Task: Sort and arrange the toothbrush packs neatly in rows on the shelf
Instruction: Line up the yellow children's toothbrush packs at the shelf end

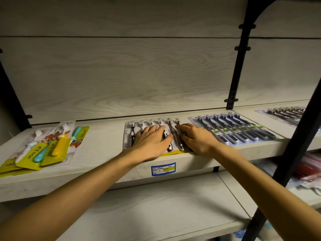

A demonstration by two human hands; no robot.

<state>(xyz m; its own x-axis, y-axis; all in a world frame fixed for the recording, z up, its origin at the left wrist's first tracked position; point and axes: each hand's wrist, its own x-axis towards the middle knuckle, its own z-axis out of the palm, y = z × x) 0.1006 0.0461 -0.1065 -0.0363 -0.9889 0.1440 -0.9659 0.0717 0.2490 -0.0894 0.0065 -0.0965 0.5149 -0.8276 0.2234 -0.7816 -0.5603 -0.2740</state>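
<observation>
Hidden/unclear: mid section of the grey toothbrush pack (152, 125) was covered by both hands; only brush heads at its back edge and a few handle ends near the shelf's front edge showed. Yellow card under its front right corner, mostly hidden. Far-right pack (286, 113) was blurred and cut by the black upright (295, 136); print on the blue price label (163, 169) not legible. Lower-shelf red items (311, 169) blurred.

Left hand (151, 141): grip flat, fingers straight and spread, pressing on the left half of the grey pack, holding nothing. Right hand (196, 138): grip flat too, fingers extended along the pack's right side, resting on it; no curl round anything.

Grey pack lay at the shelf (104, 146) middle, reaching front edge. Blue toothbrush pack (234, 129) lay just beside it to the right, angled. Kids' yellow packs (46, 146) were overlapped untidily near the shelf's left end, well apart from the grey pack. Shelf pale woodgrain w/ matching back panel (121, 75), black metal frame, dim light. Another shelf below.
</observation>
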